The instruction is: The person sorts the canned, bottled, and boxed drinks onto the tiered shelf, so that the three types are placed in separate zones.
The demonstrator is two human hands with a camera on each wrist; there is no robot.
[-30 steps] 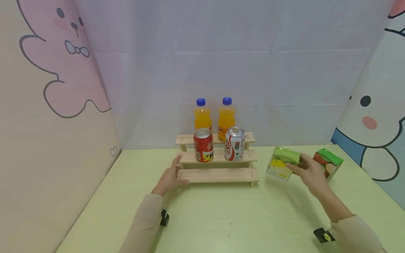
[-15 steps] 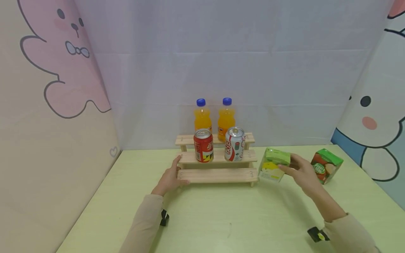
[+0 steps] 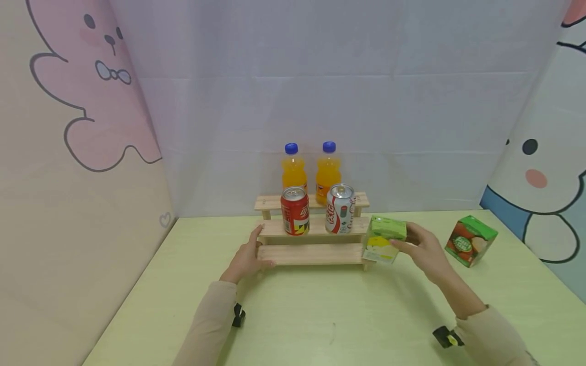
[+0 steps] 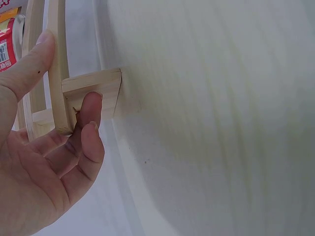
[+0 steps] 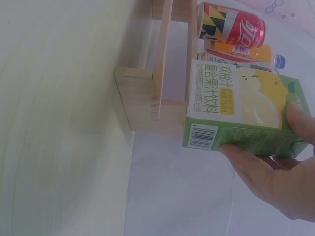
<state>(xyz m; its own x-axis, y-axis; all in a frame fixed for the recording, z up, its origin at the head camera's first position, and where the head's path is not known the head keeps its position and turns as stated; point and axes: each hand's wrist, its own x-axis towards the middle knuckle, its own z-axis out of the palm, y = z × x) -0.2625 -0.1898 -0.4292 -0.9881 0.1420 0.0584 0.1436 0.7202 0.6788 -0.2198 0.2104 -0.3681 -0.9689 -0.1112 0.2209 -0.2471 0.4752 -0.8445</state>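
Observation:
A three-step wooden rack (image 3: 316, 254) stands against the back wall. My left hand (image 3: 244, 262) grips its left end; in the left wrist view the thumb lies on the board (image 4: 59, 93) and the fingers curl under it. My right hand (image 3: 426, 254) pinches a green and yellow juice carton (image 3: 383, 241) between thumb and fingers. The carton is tilted and overlaps the right end of the lowest step in the head view. On the middle step are a red soda can (image 3: 295, 211) and a white soda can (image 3: 340, 209).
Two orange drink bottles (image 3: 328, 173) with blue caps stand on the top step. A red and green juice carton (image 3: 470, 241) sits on the table (image 3: 293, 315) to the right. Cartoon-printed walls (image 3: 114, 127) border the table on both sides.
My right hand has carried the green and yellow carton left to the rack's right end, uncovering the red and green carton. My left hand has stayed on the rack.

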